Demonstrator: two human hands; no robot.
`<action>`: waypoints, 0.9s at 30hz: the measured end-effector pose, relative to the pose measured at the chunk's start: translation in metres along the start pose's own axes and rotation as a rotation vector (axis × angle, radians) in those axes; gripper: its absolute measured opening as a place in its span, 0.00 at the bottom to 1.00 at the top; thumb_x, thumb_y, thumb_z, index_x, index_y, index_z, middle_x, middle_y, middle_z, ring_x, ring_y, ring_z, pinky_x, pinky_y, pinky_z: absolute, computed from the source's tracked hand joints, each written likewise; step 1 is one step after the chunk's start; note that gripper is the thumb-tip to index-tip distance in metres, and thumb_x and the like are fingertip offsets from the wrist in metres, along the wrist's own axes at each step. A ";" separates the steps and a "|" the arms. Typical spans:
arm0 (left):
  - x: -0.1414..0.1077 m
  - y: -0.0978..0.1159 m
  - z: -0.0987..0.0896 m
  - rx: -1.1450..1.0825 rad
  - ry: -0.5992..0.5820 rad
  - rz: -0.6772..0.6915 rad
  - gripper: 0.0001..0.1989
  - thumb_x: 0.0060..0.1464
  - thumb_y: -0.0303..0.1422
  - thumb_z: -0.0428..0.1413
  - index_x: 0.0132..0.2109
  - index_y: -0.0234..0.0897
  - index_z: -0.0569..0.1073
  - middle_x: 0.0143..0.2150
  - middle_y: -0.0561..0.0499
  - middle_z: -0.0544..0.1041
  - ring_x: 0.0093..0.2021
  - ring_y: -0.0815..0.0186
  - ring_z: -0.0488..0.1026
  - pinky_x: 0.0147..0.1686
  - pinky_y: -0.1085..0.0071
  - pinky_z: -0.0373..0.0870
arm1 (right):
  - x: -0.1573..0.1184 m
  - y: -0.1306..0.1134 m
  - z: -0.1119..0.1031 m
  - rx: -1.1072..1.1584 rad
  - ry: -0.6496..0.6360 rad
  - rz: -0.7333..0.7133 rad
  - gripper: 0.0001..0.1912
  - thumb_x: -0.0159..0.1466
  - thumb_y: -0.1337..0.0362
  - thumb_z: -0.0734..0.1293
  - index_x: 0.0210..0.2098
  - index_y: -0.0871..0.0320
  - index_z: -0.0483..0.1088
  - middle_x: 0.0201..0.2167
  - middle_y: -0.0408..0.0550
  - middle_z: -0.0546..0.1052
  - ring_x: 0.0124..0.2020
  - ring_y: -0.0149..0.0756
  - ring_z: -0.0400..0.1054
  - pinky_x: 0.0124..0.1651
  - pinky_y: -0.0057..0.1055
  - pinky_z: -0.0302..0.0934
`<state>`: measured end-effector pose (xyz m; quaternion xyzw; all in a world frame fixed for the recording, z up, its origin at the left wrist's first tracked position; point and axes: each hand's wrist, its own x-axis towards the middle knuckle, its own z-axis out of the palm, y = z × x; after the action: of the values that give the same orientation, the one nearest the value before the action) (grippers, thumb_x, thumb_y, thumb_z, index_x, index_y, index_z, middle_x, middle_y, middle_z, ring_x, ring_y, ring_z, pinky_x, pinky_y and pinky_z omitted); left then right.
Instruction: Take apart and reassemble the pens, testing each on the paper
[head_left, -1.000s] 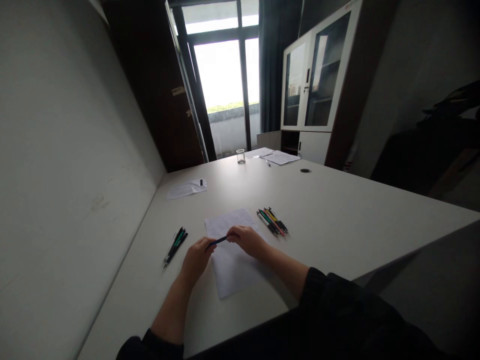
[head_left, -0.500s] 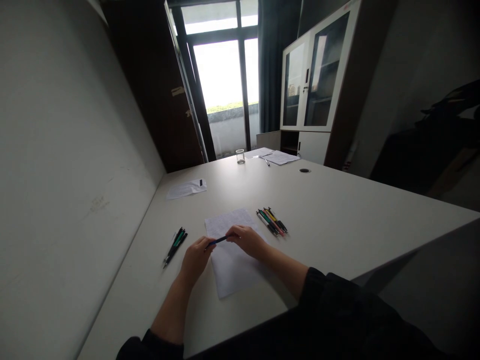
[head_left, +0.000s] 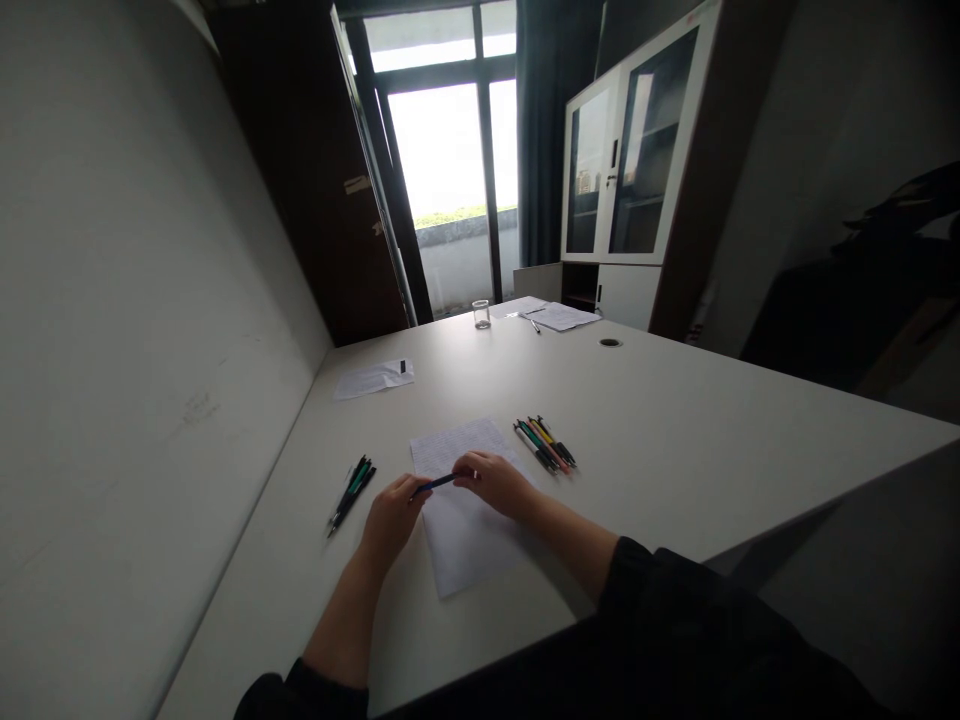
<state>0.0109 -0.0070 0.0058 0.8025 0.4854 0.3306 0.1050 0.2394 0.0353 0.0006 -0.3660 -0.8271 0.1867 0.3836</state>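
Both of my hands hold one dark blue pen (head_left: 442, 481) between them, above a sheet of paper (head_left: 465, 560) with writing on its upper part. My left hand (head_left: 396, 510) pinches the pen's left end. At the other end, the fingers of my right hand (head_left: 491, 482) are closed on it; their tips are partly hidden. To the left of the paper lies a small group of dark and green pens (head_left: 351, 497). Several pens in green, pink, yellow and black (head_left: 545, 445) lie side by side to the right, beyond my right hand.
A glass cup (head_left: 481, 315) stands at the far end of the white table (head_left: 637, 420). Papers (head_left: 562, 316) and a pen (head_left: 535, 326) lie beside it, near a round cable hole (head_left: 610, 343). Another sheet (head_left: 371, 379) with a small black item lies at the left, by the wall (head_left: 150, 400).
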 end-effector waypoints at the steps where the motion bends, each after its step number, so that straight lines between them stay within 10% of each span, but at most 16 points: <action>1: 0.000 0.000 0.000 0.002 -0.002 0.000 0.08 0.60 0.31 0.52 0.45 0.42 0.74 0.40 0.49 0.77 0.38 0.64 0.75 0.38 0.71 0.70 | 0.000 0.001 0.001 -0.006 0.004 -0.005 0.05 0.62 0.64 0.70 0.37 0.55 0.73 0.33 0.45 0.76 0.33 0.33 0.69 0.38 0.27 0.61; 11: 0.000 0.003 -0.002 0.007 -0.017 0.044 0.08 0.61 0.32 0.53 0.45 0.42 0.75 0.40 0.50 0.77 0.40 0.64 0.74 0.40 0.72 0.69 | -0.002 -0.003 -0.003 -0.126 -0.066 -0.093 0.16 0.70 0.63 0.60 0.27 0.57 0.71 0.24 0.46 0.73 0.32 0.35 0.68 0.40 0.30 0.59; 27: -0.002 0.000 -0.002 0.014 -0.031 0.026 0.09 0.61 0.34 0.53 0.46 0.44 0.75 0.40 0.50 0.78 0.39 0.63 0.75 0.40 0.71 0.69 | -0.002 0.000 0.003 -0.160 -0.065 -0.064 0.04 0.64 0.64 0.68 0.35 0.58 0.73 0.33 0.47 0.76 0.36 0.35 0.69 0.40 0.27 0.59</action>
<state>0.0088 -0.0088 0.0066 0.8146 0.4755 0.3160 0.1026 0.2384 0.0336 -0.0023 -0.3627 -0.8626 0.1194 0.3317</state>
